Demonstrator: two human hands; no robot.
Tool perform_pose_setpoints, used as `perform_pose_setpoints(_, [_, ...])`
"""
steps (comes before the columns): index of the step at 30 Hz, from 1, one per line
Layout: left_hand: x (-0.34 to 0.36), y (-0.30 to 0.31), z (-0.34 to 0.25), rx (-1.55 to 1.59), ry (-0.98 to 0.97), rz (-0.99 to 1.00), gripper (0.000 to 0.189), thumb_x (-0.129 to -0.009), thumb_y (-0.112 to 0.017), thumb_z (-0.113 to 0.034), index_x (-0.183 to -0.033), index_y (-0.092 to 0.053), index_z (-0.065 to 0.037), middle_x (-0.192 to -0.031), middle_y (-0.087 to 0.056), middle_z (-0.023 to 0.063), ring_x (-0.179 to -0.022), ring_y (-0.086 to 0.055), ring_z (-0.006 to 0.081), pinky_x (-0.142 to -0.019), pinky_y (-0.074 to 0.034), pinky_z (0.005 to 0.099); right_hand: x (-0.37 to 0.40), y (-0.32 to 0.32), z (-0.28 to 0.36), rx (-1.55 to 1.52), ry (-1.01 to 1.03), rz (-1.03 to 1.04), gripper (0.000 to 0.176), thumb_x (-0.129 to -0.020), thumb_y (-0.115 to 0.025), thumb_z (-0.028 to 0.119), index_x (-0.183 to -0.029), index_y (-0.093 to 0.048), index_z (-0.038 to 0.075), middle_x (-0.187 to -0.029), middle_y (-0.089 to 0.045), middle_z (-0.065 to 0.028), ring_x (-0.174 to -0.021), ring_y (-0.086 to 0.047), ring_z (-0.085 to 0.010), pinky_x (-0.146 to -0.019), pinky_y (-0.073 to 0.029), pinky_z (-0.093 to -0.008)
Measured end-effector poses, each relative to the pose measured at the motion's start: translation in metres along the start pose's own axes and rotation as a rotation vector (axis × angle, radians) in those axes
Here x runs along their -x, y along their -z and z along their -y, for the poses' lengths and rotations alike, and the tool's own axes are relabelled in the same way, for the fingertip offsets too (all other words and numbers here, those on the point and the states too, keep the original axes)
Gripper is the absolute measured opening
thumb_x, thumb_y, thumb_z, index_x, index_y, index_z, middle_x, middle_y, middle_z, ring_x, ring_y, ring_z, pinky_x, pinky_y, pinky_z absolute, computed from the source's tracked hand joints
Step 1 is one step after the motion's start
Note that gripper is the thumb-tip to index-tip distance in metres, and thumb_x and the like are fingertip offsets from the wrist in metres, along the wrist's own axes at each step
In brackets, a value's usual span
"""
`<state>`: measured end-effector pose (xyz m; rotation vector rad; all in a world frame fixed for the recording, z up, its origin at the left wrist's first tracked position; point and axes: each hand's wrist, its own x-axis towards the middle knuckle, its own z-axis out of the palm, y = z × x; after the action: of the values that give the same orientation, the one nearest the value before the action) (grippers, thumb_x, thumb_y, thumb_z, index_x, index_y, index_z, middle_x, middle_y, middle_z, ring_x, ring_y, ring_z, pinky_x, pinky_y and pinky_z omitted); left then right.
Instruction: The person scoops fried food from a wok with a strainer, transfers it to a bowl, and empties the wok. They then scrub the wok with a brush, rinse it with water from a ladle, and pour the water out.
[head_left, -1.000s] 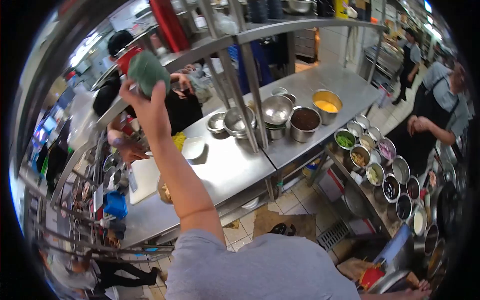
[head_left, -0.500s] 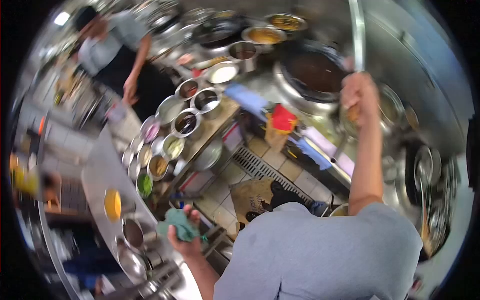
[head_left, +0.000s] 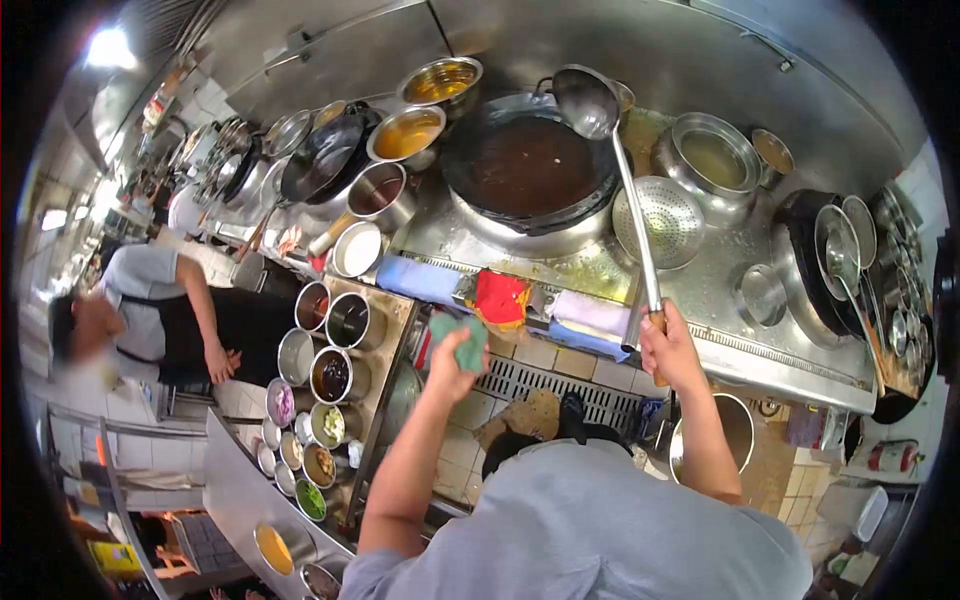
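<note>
My right hand point(head_left: 671, 349) is wrapped round the wooden handle of a long metal ladle point(head_left: 632, 205). The ladle's bowl is raised at the right rim of a large wok point(head_left: 466, 192) that holds dark brown liquid. A folded green cloth point(head_left: 470, 347) is held in my left hand point(head_left: 453, 368), in front of the stove edge. Beyond that hand, a red and yellow packet or cloth point(head_left: 501, 299) lies on the stove's front ledge, beside folded blue point(head_left: 418, 279) and pale lilac cloths point(head_left: 590, 308). Right of the wok rests a round perforated strainer point(head_left: 658, 222).
Sauce pots and ingredient tins point(head_left: 331, 373) crowd the counter at left. Metal bowls of yellow liquid point(head_left: 406, 133) stand behind them. A co-worker point(head_left: 150, 300) is at the far left. More pans and strainers point(head_left: 838, 250) stack at right. A floor grate point(head_left: 560, 390) runs below the stove.
My view has turned toward the stove. The ladle, raised upright before, now slants with its bowl at the wok. My left hand has come forward to the stove edge, still holding the green cloth.
</note>
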<state>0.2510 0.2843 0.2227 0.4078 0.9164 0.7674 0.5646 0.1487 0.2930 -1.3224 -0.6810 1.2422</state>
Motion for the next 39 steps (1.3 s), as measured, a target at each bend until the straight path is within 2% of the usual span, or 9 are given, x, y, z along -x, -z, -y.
perform_pose_setpoints(4, [-0.086, -0.032, -0.062, -0.115, 0.186, 0.032, 0.062, -0.08, -0.042, -0.064, -0.094, -0.053, -0.004, -0.077, -0.057, 0.0115, -0.064, -0.056, 0.0216, -0.056, -0.049, 0.0339, 0.022, 0.023, -0.022, 0.012, -0.112, -0.071, 0.013, -0.089, -0.047, 0.009, -0.099, -0.04, 0.007, -0.06, -0.039, 0.0001, -0.04, -0.036, -0.0075, -0.035, -0.032, -0.0225])
perform_pose_setpoints(10, [-0.194, -0.057, -0.117, -0.367, 0.254, 0.0, 0.068, -0.078, -0.035, -0.071, -0.089, -0.052, -0.005, -0.078, -0.057, 0.0119, -0.066, -0.056, 0.0239, -0.06, -0.051, 0.0373, 0.049, 0.022, -0.046, 0.02, -0.14, -0.211, 0.016, -0.088, -0.048, 0.006, -0.101, -0.04, 0.006, -0.056, -0.039, 0.0005, -0.037, -0.035, -0.0076, -0.034, -0.031, -0.0226])
perform_pose_setpoints(14, [-0.24, -0.074, -0.122, -0.412, 0.335, 0.04, 0.06, -0.079, -0.042, -0.065, -0.086, -0.052, -0.007, -0.079, -0.056, 0.0113, -0.072, -0.057, 0.0236, -0.065, -0.05, 0.037, 0.05, -0.01, -0.039, -0.062, -0.095, -0.309, 0.016, -0.087, -0.047, 0.003, -0.101, -0.04, 0.006, -0.055, -0.04, 0.0009, -0.036, -0.035, -0.0066, -0.033, -0.028, -0.0216])
perform_pose_setpoints(19, [-0.262, -0.066, -0.117, -0.164, 0.473, 0.051, 0.03, -0.078, -0.061, -0.031, -0.093, -0.049, -0.009, -0.085, -0.051, 0.0101, -0.08, -0.052, 0.026, -0.075, -0.049, 0.0458, 0.031, -0.065, -0.03, -0.091, -0.083, -0.432, 0.017, -0.087, -0.048, 0.006, -0.103, -0.04, 0.006, -0.056, -0.039, 0.0016, -0.038, -0.035, -0.0056, -0.033, -0.026, -0.02])
perform_pose_setpoints(22, [-0.257, -0.07, -0.109, -0.187, 0.346, 0.079, 0.031, -0.078, -0.061, -0.03, -0.095, -0.048, -0.008, -0.086, -0.05, 0.0116, -0.081, -0.051, 0.0279, -0.078, -0.048, 0.048, 0.012, -0.093, -0.022, -0.096, -0.064, -0.444, 0.018, -0.087, -0.049, 0.006, -0.103, -0.04, 0.005, -0.056, -0.039, 0.0013, -0.039, -0.036, -0.0055, -0.035, -0.028, -0.0199])
perform_pose_setpoints(30, [-0.258, -0.072, -0.117, -0.181, 0.491, 0.151, 0.037, -0.081, -0.057, -0.022, -0.106, -0.043, 0.002, -0.102, -0.052, 0.0204, -0.09, -0.052, 0.0406, -0.088, -0.044, 0.0537, -0.024, -0.136, -0.008, -0.081, -0.037, -0.474, 0.022, -0.085, -0.049, 0.001, -0.105, -0.041, 0.003, -0.058, -0.042, 0.0009, -0.041, -0.039, -0.0057, -0.035, -0.033, -0.0212])
perform_pose_setpoints(32, [-0.267, -0.073, -0.122, -0.089, 0.717, 0.132, 0.035, -0.079, -0.053, -0.014, -0.107, -0.041, 0.003, -0.101, -0.051, 0.0196, -0.088, -0.053, 0.0385, -0.086, -0.045, 0.0536, -0.037, -0.137, -0.002, 0.112, -0.034, -0.512, 0.027, -0.084, -0.05, 0.0, -0.11, -0.041, 0.002, -0.059, -0.042, 0.0014, -0.042, -0.04, -0.0055, -0.036, -0.033, -0.0212])
perform_pose_setpoints(38, [-0.269, -0.068, -0.108, -0.136, 0.565, 0.094, 0.019, -0.073, -0.052, -0.01, -0.09, -0.046, -0.003, -0.085, -0.053, 0.0125, -0.076, -0.051, 0.0245, -0.072, -0.05, 0.0387, -0.119, -0.108, 0.061, 0.229, 0.077, -0.294, 0.035, -0.087, -0.049, 0.013, -0.119, -0.039, 0.002, -0.059, -0.042, 0.0009, -0.047, -0.044, -0.009, -0.042, -0.038, -0.0244])
perform_pose_setpoints(39, [-0.273, -0.064, -0.103, -0.121, 0.532, 0.11, 0.018, -0.072, -0.053, -0.011, -0.088, -0.047, -0.004, -0.084, -0.052, 0.0113, -0.076, -0.05, 0.0235, -0.07, -0.05, 0.0377, -0.147, -0.096, 0.06, 0.499, 0.18, -0.384, 0.034, -0.087, -0.049, 0.016, -0.116, -0.04, 0.002, -0.061, -0.046, -0.0021, -0.051, -0.048, -0.0136, -0.048, -0.04, -0.0277])
